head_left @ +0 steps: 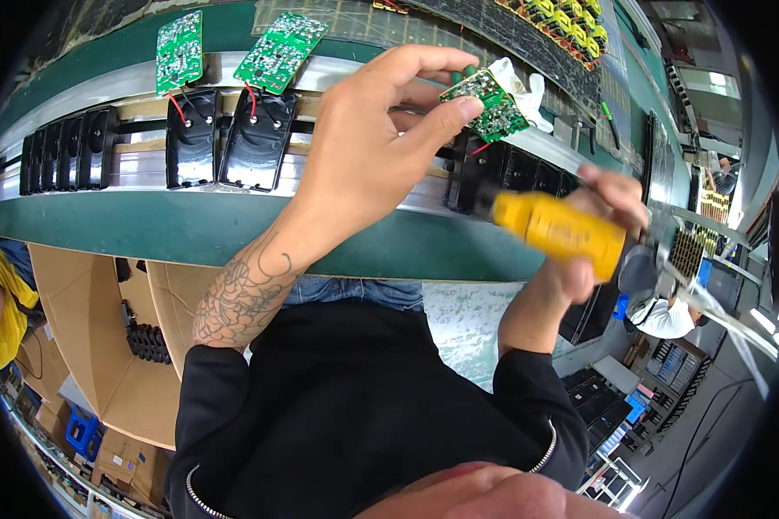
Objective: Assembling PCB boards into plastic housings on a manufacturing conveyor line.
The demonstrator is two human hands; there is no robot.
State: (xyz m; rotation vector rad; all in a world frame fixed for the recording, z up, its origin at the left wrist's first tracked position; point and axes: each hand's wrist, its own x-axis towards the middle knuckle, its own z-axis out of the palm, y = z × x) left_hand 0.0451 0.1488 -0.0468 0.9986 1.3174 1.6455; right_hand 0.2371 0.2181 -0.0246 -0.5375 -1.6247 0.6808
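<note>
My left hand [376,130] pinches a green circuit board [493,108] by its edge, thumb on top, above the work rail. A red wire hangs from the board toward a black plastic housing [466,177] below. My right hand [610,212] is wrapped round a yellow cylindrical hand tool [558,227], smeared by motion. Its dark tip points left toward that housing, and its exact kind is unclear. Two more green boards, one [179,54] left and one [281,52] beside it, connect by wires to open black housings [190,138] on the rail.
More black housings [67,149] stand in a row at the rail's left end. Yellow-wrapped components [563,22] fill a tray at the far right. White crumpled material [528,93] lies behind the held board. Cardboard boxes [95,346] stand below left. Another person's yellow sleeve [13,303] shows at left.
</note>
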